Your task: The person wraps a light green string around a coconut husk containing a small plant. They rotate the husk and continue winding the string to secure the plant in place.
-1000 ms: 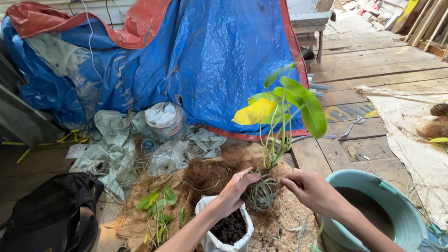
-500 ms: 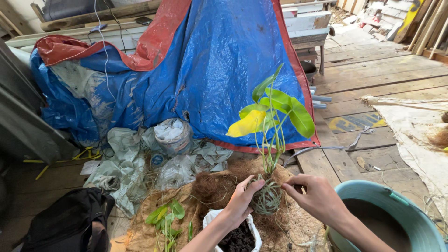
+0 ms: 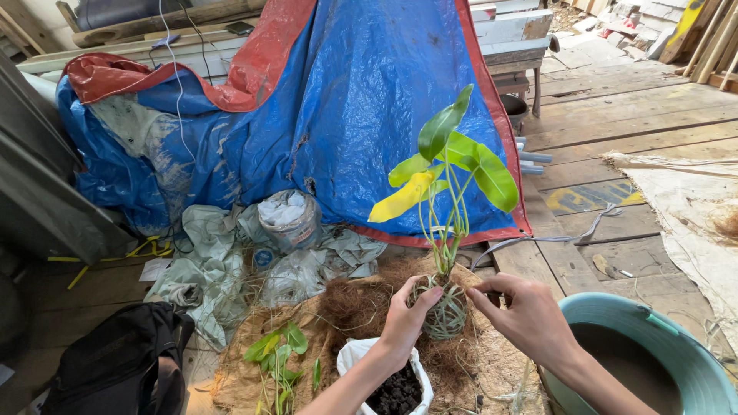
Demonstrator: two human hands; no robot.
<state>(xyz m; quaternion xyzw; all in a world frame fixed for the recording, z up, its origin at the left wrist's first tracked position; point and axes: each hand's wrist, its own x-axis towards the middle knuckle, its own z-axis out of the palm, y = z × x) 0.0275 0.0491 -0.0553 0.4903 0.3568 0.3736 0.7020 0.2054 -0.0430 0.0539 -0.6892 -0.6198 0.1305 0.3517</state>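
My left hand [image 3: 406,319] grips a round fibre-wrapped root ball [image 3: 446,311] from its left side. A plant [image 3: 450,165] with broad green leaves and one yellow leaf rises upright from the ball. My right hand [image 3: 526,315] hovers just right of the ball with fingers pinched, possibly on a thin string that I cannot make out. Below the hands stands a white bag of dark soil [image 3: 396,388] on brown coconut fibre [image 3: 361,303] spread over burlap.
A teal tub [image 3: 676,346] of muddy water stands at the lower right. A blue and red tarp [image 3: 346,107] covers a heap behind. Crumpled grey plastic [image 3: 231,261], a small green plant [image 3: 280,353] and a black bag [image 3: 115,361] lie left. Wooden floorboards [image 3: 615,115] run right.
The view has tilted upward and drawn nearer. Both hands stay at the root ball, with the right hand's fingers closing in toward it.
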